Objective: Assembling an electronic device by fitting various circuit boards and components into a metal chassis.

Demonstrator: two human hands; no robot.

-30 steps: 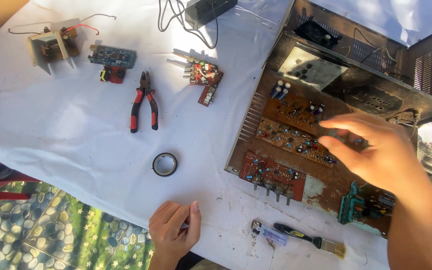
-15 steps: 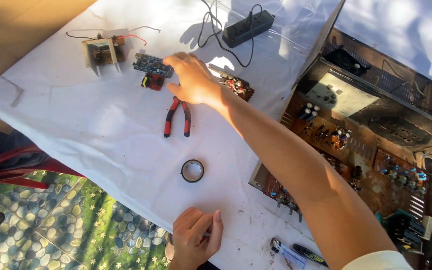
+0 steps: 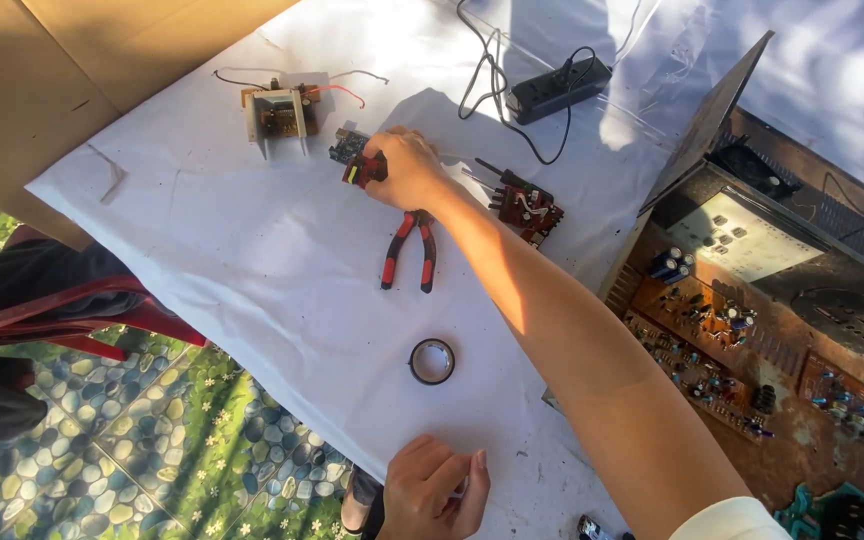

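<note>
We see a small circuit module (image 3: 354, 158) at the far side of the white-covered worktop (image 3: 202, 250): a dark board with a red block at its near end. It lies flat, partly hidden under the fingers of our right hand (image 3: 404, 166), which closes over its right side. Just left of it stands a pale, boxy component with loose wires (image 3: 277, 113), apart from the module. A pair of red-handled pliers (image 3: 410, 248) lies just below the module, its jaws under the hand, handles pointing toward us and slightly spread.
</note>
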